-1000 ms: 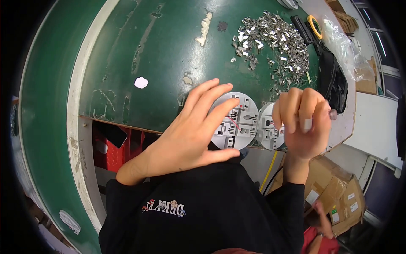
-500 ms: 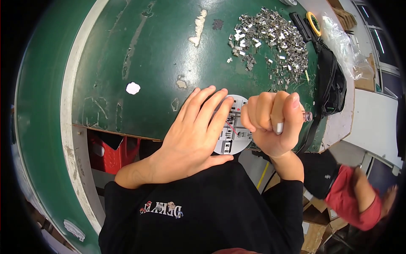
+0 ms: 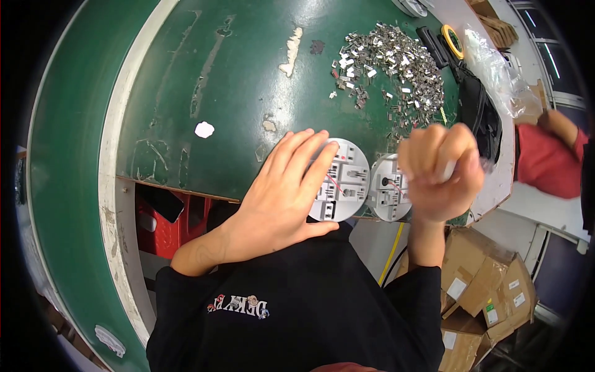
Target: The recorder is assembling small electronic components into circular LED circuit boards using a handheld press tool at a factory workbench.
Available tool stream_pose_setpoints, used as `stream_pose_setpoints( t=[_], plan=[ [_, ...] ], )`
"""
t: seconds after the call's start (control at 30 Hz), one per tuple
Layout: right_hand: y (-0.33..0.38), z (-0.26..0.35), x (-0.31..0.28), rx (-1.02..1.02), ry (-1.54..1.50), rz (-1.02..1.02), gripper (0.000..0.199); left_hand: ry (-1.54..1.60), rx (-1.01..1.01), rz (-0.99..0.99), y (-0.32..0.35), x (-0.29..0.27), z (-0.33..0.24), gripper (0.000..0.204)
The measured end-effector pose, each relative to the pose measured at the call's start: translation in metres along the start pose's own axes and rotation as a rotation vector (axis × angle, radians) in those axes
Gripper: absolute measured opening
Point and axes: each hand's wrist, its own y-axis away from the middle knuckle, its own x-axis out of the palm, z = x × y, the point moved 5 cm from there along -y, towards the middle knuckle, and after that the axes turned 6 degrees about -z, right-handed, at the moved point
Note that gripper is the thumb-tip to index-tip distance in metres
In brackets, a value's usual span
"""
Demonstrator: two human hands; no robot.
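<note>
My left hand [image 3: 282, 186] lies with outstretched fingers along the left side of a round white plastic housing [image 3: 356, 201]. The index fingertip touches its upper rim and the thumb is by its lower edge. Inside the housing are metal contacts and a thin red wire. My right hand [image 3: 441, 170] is raised, closed and blurred; a see-through end of a tool [image 3: 488, 166] shows faintly beside it. Beneath this hand, partly covered, sits a second round white housing [image 3: 388, 201] with a black round part and a red wire.
A heap of small metal clips [image 3: 403, 65] spreads across the green table [image 3: 235, 80]. Yellow tape [image 3: 452, 41], a black bag [image 3: 480, 108] and clear plastic [image 3: 493, 68] lie at right. Cardboard boxes [image 3: 480, 270] stand below; a person in red [image 3: 548, 161] is beyond.
My right hand has moved right and blurred, uncovering the second housing. The left hand stays on the first. The person in red has moved farther up on the right, exposing the boxes.
</note>
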Motion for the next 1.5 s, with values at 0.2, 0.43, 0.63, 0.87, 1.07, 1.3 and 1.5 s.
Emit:
stream_pose_setpoints(
  t=[0.2,0.43,0.63,0.87,1.07,1.3,1.5],
  plan=[
    [-0.009,-0.012,-0.049,0.223,1.055,-0.146,0.005,0.059,-0.077,-0.064,-0.008,-0.019,0.009,0.098],
    [-0.017,-0.047,-0.049,-0.083,1.377,0.041,0.011,-0.110,-0.153,-0.091,-0.010,-0.037,0.019,0.095],
    [-0.014,-0.033,-0.053,0.006,1.277,-0.009,0.014,-0.043,-0.080,-0.237,-0.021,-0.033,-0.012,0.082],
    [-0.016,-0.028,-0.060,0.048,1.324,-0.010,0.014,-0.138,0.049,-0.169,-0.036,-0.004,-0.021,0.061],
    [-0.024,-0.049,-0.065,-0.141,1.364,0.200,0.018,-0.006,0.178,-0.042,-0.043,0.038,-0.051,0.062],
    [-0.022,-0.011,-0.092,0.036,1.125,-0.042,0.022,-0.016,0.221,0.067,-0.043,0.073,-0.057,0.064],
    [-0.008,-0.018,-0.083,0.183,1.147,0.150,0.017,-0.037,0.219,0.137,-0.034,0.079,-0.048,0.067]
  ],
)
